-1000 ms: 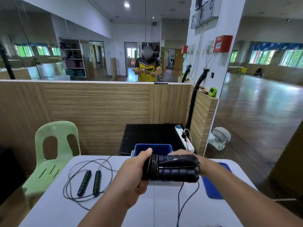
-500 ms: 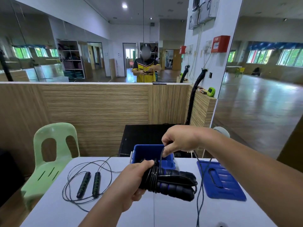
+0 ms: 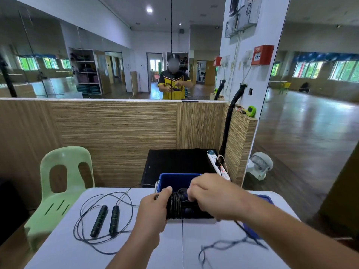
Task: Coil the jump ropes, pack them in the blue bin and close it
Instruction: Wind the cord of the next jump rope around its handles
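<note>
In the middle of the coiling step, by the look of it; gripping the first jump rope (image 3: 175, 205) in the left hand (image 3: 153, 212), fingers curled round the black turns, just at the near rim of the blue bin (image 3: 178, 180), perhaps already over it; pinching its cord with the right hand (image 3: 211, 197), curled close beside the bundle, as if to lay one more turn; leaving a loose tail (image 3: 223, 245), blurred, on the table (image 3: 77, 249) under the right forearm.

Next, probably: to wind in this tail with a firm left grip against slipping, then to lower the bundle into the bin; after that, to coil the second jump rope (image 3: 104, 220), spread loose at the left with both handles side by side.

Hard to make out: the handles inside the bundle, covered by the right hand; the inside of the bin; most of the blue lid (image 3: 267, 199), hidden behind the right arm.
</note>
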`<state>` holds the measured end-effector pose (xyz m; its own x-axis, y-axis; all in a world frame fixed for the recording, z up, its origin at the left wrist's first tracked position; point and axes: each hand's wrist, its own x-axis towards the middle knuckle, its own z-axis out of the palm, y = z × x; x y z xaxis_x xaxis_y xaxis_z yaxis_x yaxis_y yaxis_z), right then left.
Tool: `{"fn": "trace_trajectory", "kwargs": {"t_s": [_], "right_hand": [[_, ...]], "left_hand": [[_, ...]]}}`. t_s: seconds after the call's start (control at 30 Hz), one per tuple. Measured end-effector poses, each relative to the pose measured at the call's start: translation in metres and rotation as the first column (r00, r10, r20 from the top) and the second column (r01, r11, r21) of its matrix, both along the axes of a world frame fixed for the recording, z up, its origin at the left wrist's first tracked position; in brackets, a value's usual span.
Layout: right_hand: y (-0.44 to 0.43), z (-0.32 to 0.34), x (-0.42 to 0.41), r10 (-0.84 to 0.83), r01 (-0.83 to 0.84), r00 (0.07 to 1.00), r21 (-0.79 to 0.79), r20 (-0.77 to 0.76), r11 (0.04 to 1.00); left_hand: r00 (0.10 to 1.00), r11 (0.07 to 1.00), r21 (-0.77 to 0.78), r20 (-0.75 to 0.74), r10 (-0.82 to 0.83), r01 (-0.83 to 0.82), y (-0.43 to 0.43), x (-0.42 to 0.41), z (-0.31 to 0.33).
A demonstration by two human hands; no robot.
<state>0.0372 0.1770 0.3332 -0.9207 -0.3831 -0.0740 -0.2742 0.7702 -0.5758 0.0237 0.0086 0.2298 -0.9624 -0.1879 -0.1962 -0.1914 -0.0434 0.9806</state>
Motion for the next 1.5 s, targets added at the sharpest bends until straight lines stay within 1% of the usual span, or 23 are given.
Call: {"fn": "trace_trajectory", "kwargs": {"t_s": [0.1,0.2,0.3,0.4,0.47,0.5,0.57,0.63,0.7,0.73,0.77,0.8,0.83,0.87,0.9,0.93,0.97,1.07,1.17,1.23,1.33,1.43,1.5], "right_hand": [[-0.002,-0.022,0.016,-0.049,0.069,0.994,-0.21,0.098,0.975],[-0.008,-0.047,0.031,-0.065,0.158,0.972,-0.427,0.225,0.89],[-0.018,-0.071,0.047,-0.075,0.254,0.942,-0.547,0.328,0.798],[-0.026,-0.1,0.056,-0.101,0.299,0.941,-0.648,0.324,0.7],[-0.029,-0.114,0.058,-0.126,0.299,0.948,-0.677,0.293,0.673],[-0.029,-0.118,0.058,-0.133,0.286,0.953,-0.658,0.274,0.696],[-0.027,-0.133,0.063,-0.162,0.196,0.981,-0.595,0.111,0.78],[-0.023,-0.152,0.07,-0.164,0.077,0.976,-0.485,-0.141,0.871],[-0.025,-0.163,0.066,-0.16,0.086,0.983,-0.55,-0.088,0.831],[-0.025,-0.17,0.058,-0.241,0.166,0.969,-0.577,-0.055,0.799],[-0.028,-0.183,0.051,-0.241,0.11,0.964,-0.656,-0.113,0.747],[-0.023,-0.188,0.046,-0.184,0.031,0.973,-0.713,-0.138,0.701],[-0.016,-0.184,0.046,-0.132,0.049,0.989,-0.699,-0.065,0.713],[-0.005,-0.185,0.042,-0.096,0.054,0.995,-0.629,-0.034,0.776],[-0.001,-0.185,0.042,-0.137,0.076,0.988,-0.541,-0.073,0.838],[0.003,-0.188,0.034,-0.141,0.113,0.989,-0.438,-0.032,0.892],[0.014,-0.185,0.03,-0.108,0.124,0.992,-0.437,0.06,0.891],[0.026,-0.156,0.002,0.012,0.039,0.994,-0.447,0.111,0.894],[0.038,-0.138,-0.016,0.008,0.095,0.973,-0.431,0.23,0.898],[0.044,-0.124,-0.024,0.043,0.08,0.957,-0.405,0.287,0.911],[0.05,-0.103,-0.036,0.092,-0.014,0.965,-0.302,0.244,0.953],[0.053,-0.084,-0.058,0.138,-0.09,0.976,-0.265,0.168,0.96],[0.054,-0.074,-0.069,0.149,-0.121,0.978,-0.182,0.145,0.976]], "left_hand": [[0.999,0.999,0.028,-0.003,0.038,-0.038,0.001,-0.003,0.001],[0.997,0.995,0.068,0.003,0.079,-0.079,0.0,-0.006,0.003],[0.994,0.989,0.095,0.011,0.109,-0.109,-0.002,-0.007,0.007],[0.995,0.989,0.104,0.015,0.103,-0.104,0.001,-0.005,0.01],[0.996,0.989,0.117,0.029,0.09,-0.093,0.005,-0.002,0.012],[0.995,0.988,0.126,0.045,0.087,-0.092,0.006,-0.001,0.013],[0.993,0.98,0.171,0.082,0.084,-0.097,0.008,0.0,0.015],[0.992,0.966,0.24,0.103,0.071,-0.094,0.008,0.001,0.017],[0.993,0.955,0.285,0.111,0.049,-0.08,0.008,0.003,0.019],[0.993,0.951,0.301,0.116,0.037,-0.071,0.008,0.004,0.02],[0.992,0.947,0.315,0.121,0.026,-0.063,0.009,0.005,0.021],[0.992,0.943,0.327,0.126,0.014,-0.055,0.009,0.006,0.022],[0.992,0.942,0.334,0.128,-0.001,-0.042,0.01,0.007,0.023],[0.992,0.941,0.337,0.126,-0.021,-0.022,0.01,0.008,0.024],[0.992,0.943,0.333,0.121,-0.041,-0.002,0.011,0.01,0.025],[0.992,0.946,0.325,0.116,-0.058,0.017,0.012,0.011,0.026],[0.991,0.949,0.315,0.111,-0.072,0.034,0.012,0.012,0.027],[0.989,0.95,0.305,0.103,-0.103,0.067,0.014,0.016,0.03],[0.986,0.94,0.328,0.098,-0.131,0.093,0.013,0.019,0.032],[0.983,0.936,0.332,0.099,-0.157,0.116,0.013,0.02,0.032],[0.976,0.932,0.327,0.097,-0.196,0.154,0.012,0.024,0.032],[0.972,0.94,0.295,0.102,-0.211,0.173,0.01,0.025,0.032],[0.968,0.944,0.263,0.101,-0.231,0.198,0.009,0.026,0.032]]}}
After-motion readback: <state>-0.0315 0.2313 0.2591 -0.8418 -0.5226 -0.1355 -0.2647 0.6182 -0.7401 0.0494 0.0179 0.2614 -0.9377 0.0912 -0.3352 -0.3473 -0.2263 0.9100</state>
